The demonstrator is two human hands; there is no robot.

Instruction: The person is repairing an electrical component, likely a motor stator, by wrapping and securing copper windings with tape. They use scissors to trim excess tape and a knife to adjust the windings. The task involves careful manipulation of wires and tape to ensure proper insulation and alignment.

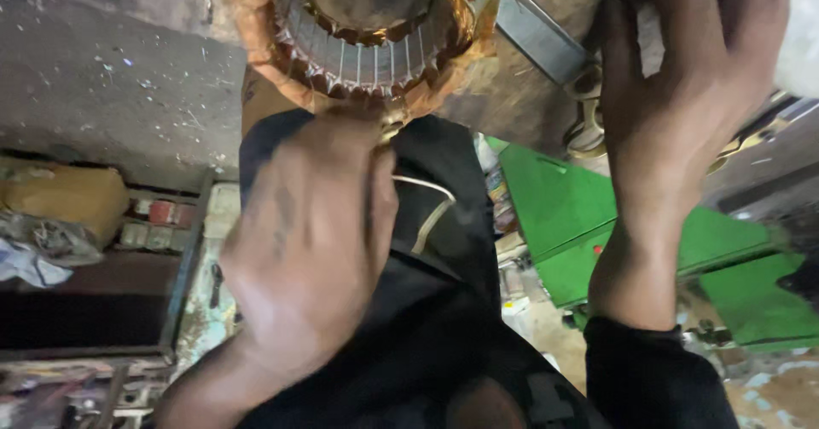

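Note:
A motor stator (368, 54) with copper windings and a slotted steel core sits at the top centre, resting on a grey bench (102, 88). My left hand (307, 241) is closed just below the stator's near edge, pinching a thin whitish wire (431, 199) that curves down beside it. My right hand (691, 71) is raised at the upper right, its fingers curled around a pale object (650, 41) that is mostly hidden. Dark sleeves cover both forearms.
A green metal object (563, 216) lies on the floor below right. A flat metal bar (537, 32) lies beside the stator. At left a low shelf holds a tan bag (64, 199) and small tins (158, 224). Dark clothing (444, 327) fills the lower centre.

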